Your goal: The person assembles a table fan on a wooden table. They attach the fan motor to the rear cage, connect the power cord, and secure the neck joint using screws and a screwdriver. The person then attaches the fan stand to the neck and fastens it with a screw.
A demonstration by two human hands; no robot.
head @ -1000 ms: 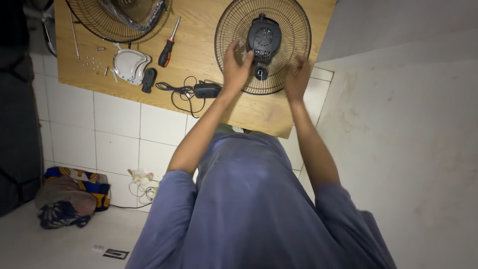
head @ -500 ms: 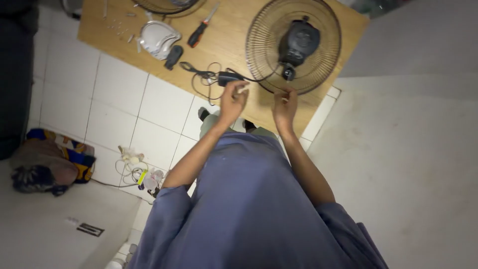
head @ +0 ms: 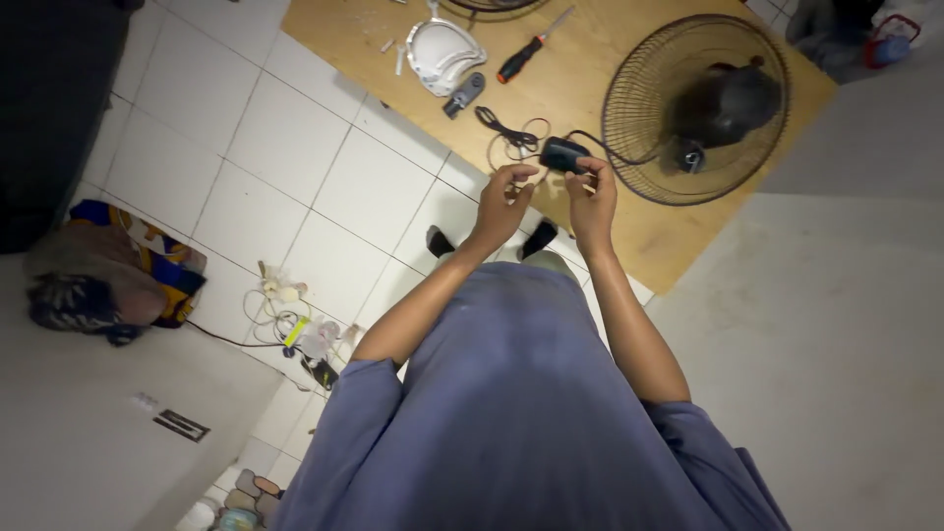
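My left hand [head: 503,202] and my right hand [head: 592,197] are held close together over the near edge of a wooden board [head: 629,231]. The left fingers are curled and pinched. My right fingertips are at the edge of a black plug [head: 563,154] lying on the board; I cannot tell whether they grip it. A coiled black cord [head: 511,138] runs from the plug. Beyond my right hand lies a round wire fan grille [head: 639,118] with a black motor [head: 723,103] in its middle.
A red-and-black screwdriver [head: 531,49], a white plastic cover [head: 442,54] and a small black part [head: 462,95] lie on the board. On the white tile floor are a cloth bundle [head: 108,275] and tangled cables [head: 295,329].
Both hands have come off the fan grille and drawn back towards my body, meeting near the black plug. The view has swung, so the board now sits higher and further right.
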